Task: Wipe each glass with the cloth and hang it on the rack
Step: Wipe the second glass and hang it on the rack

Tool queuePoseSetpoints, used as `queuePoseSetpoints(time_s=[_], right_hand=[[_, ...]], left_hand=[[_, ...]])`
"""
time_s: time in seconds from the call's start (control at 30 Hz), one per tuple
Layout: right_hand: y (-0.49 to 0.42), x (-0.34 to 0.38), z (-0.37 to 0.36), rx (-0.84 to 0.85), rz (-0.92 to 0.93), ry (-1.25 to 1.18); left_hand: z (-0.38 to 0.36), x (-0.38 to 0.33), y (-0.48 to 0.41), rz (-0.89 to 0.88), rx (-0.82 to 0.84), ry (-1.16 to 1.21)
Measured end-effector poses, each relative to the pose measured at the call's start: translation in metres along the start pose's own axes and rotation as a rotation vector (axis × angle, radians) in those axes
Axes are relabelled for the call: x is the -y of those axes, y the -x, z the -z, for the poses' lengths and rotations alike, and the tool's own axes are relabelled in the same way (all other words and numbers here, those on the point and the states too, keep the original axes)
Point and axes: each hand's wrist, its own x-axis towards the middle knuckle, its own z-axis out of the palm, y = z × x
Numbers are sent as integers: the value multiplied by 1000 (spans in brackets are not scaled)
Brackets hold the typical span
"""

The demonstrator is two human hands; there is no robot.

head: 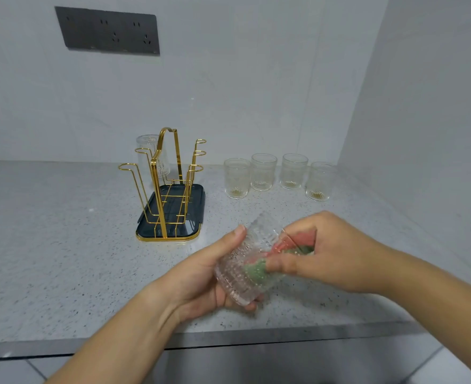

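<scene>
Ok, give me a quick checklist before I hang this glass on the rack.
1. Left hand grip on the glass: ok, fingers wrapped round it.
2. Cloth out of the glass: not ok, right hand holds it inside.
3. Free peg on the rack: ok, only one hung glass, back left.
4. Glass dry: cannot tell.
5. Path to rack: ok, standing glasses sit off to the right.

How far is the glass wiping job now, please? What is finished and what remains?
Done: one glass hangs upside down on the rack. In hand: the left hand holds a second glass while the right hand pushes the cloth inside it. Left: four glasses stand on the counter.
</scene>
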Motion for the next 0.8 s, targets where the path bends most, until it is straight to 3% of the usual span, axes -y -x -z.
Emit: queuePoseSetpoints(time_s=[0.13,0.27,0.33,0.6,0.7,0.8], right_hand=[[-2,-10,6,-285,15,-41],[-8,-16,-6,-653,36,-348],[-7,-14,-17,-801,36,-390],[-5,-13,-76,-656,138,-425],[-2,-17,-69,-562,239,-403],[-1,-16,-47,-476,209,-388]], left_hand=[[-1,-2,-1,-8,-102,84],[-8,2,-6,-125,-205,161],[-9,5,-9,-185,-234,216],[-14,13,-10,-346,-171,118],[-8,13,-9,-396,-254,56],[-2,12,-5,-389,-270,10]])
